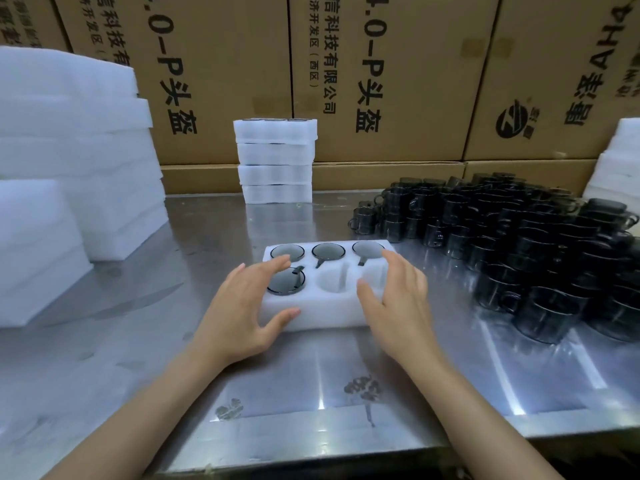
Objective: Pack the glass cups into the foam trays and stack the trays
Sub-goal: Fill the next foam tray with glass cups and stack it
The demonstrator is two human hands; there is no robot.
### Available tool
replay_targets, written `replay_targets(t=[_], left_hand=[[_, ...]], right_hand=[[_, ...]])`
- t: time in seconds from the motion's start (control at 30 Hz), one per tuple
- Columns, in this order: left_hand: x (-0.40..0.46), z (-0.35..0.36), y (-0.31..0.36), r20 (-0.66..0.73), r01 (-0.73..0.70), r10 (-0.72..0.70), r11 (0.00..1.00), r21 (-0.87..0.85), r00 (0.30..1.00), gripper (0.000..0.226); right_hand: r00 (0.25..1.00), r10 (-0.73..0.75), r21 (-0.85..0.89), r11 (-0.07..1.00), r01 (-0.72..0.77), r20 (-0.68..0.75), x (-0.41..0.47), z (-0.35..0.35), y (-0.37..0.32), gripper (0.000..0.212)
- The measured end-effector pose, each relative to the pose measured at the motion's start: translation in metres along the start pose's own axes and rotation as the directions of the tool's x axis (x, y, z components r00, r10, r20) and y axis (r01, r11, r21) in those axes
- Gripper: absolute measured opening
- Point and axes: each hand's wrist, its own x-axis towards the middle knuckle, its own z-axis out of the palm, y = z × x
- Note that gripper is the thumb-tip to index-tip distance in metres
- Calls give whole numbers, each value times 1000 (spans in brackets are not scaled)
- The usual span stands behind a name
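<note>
I see the foam tray [313,315] at frame centre on the steel table [138,341], four glass cups [286,281] seated, two pockets bare. My left hand [242,306] and right hand [398,299] spread wide over its ends, holding nothing. Loose cups [519,244] crowd the right; filled trays [276,161] stack behind.

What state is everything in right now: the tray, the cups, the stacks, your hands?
Tray: four cups in, two pockets empty.
Loose cups: piled on the table's right side.
Packed stack: four trays high.
Left hand: open, at the tray.
Right hand: open, over the tray.
</note>
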Motion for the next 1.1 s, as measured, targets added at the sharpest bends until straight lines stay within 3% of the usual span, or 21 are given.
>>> replay_targets(t=[0.13, 0.23, 0.33, 0.43, 0.57, 0.63, 0.8, 0.9, 0.97, 1.03, 1.1], left_hand=[[6, 3, -2, -13, 50, -50, 999, 4, 999, 68], [5, 4, -3, -8, 51, -51, 999, 19, 999, 69], [4, 5, -4, 0, 64, -64, 998, 17, 998, 69], [4, 4, -3, 3, 69, -69, 998, 9, 998, 69], [5, 3, 0, 10, 60, -60, 998, 8, 998, 68], [6, 2, 0, 8, 56, -56, 998, 13, 998, 68], [5, 1, 1, 9, 52, -53, 998, 33, 999, 69], [4, 1, 3, 12, 56, -56, 998, 32, 998, 69], [4, 1, 3, 17, 60, -60, 998, 31, 998, 69], [4, 1, 3, 20, 65, -65, 997, 34, 998, 69], [3, 1, 3, 21, 69, -70, 997, 36, 997, 69]], right_hand=[[999, -9, 142, 990, 14, -36, 13, -5, 0, 38], [985, 37, -102, 993, -55, -171, 17, -21, 13, 35], [951, 36, -385, 909, -158, -306, 10, -43, 28, 38], [908, 25, -496, 831, -252, -419, -5, -61, 42, 42], [926, 228, -553, 749, -365, -302, -16, -67, 56, 50], [936, 225, -575, 742, -345, -271, -16, -64, 54, 51], [964, 103, -539, 812, -224, -246, -17, -57, 44, 46], [946, 59, -452, 868, -207, -319, -16, -61, 45, 43], [928, 161, -366, 885, -286, -336, -12, -69, 50, 50], [914, 328, -224, 898, -380, -238, -10, -74, 55, 56], [915, 370, -150, 907, -393, -159, -10, -75, 59, 57]])
